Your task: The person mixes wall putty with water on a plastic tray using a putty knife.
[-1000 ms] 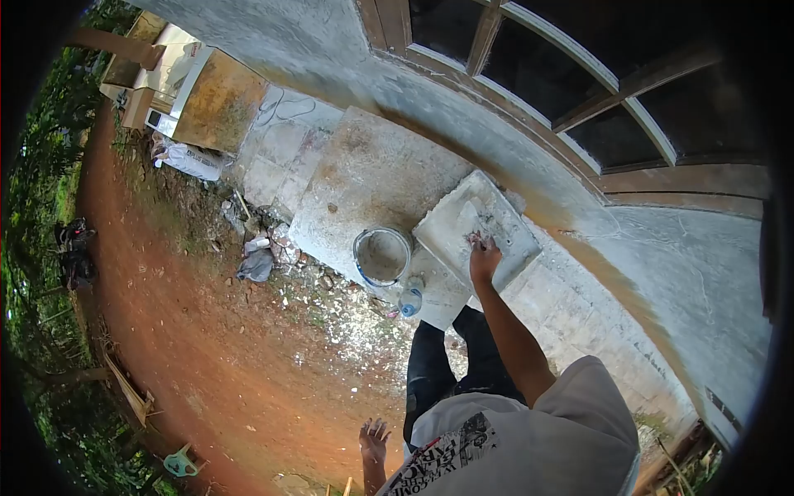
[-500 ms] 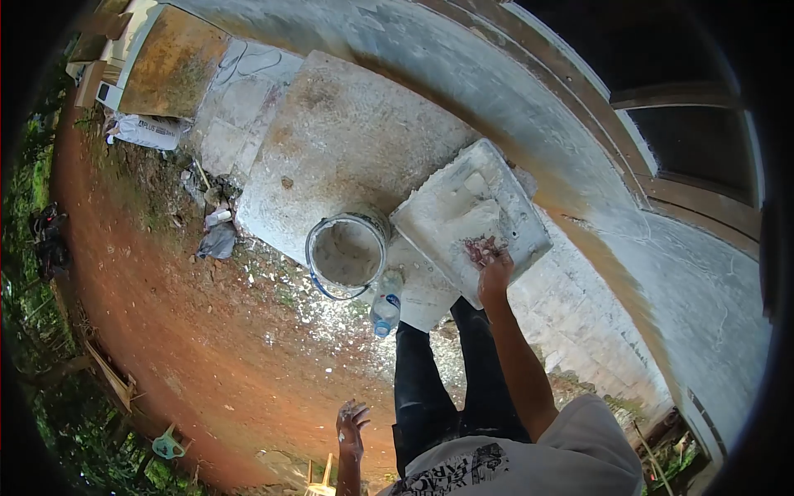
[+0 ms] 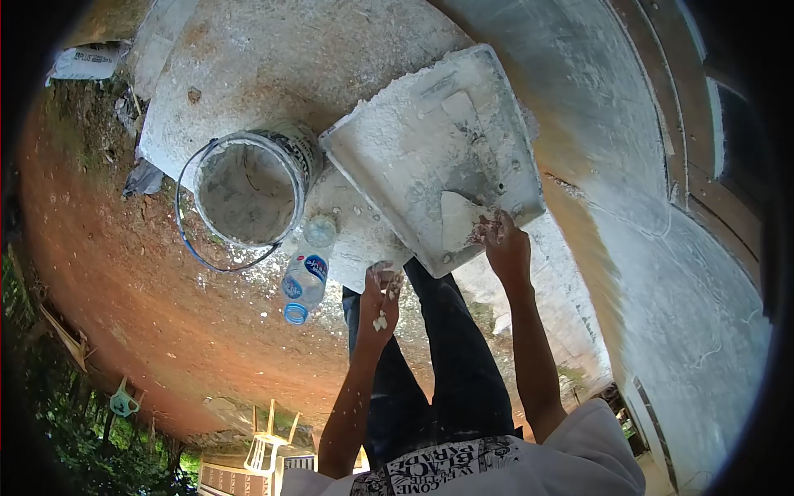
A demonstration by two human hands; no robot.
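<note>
My right hand (image 3: 504,240) grips a putty knife whose wide, white-coated blade (image 3: 456,220) lies against the near right part of a shallow tray (image 3: 372,169). White powder or paste covers much of the tray, and a flat pale piece (image 3: 460,112) sits towards its far side. My left hand (image 3: 382,291), smeared with white paste, is held off the tray's near left corner with nothing visible in it; its fingers look loosely bent and apart. Left of the tray stands a bucket (image 3: 248,188) with whitish residue inside. A clear plastic bottle (image 3: 308,277) lies between the bucket and my left hand.
The tray and bucket rest on a rough concrete slab (image 3: 248,66). A plastered wall (image 3: 670,273) runs along the right. Reddish soil (image 3: 99,256) lies to the left, with a white sack (image 3: 85,62) farther off. Chairs (image 3: 269,442) stand near the bottom.
My left hand has risen from low on the left to near the tray's corner. My right hand has turned the putty knife towards the tray's near side. The view has shifted closer.
</note>
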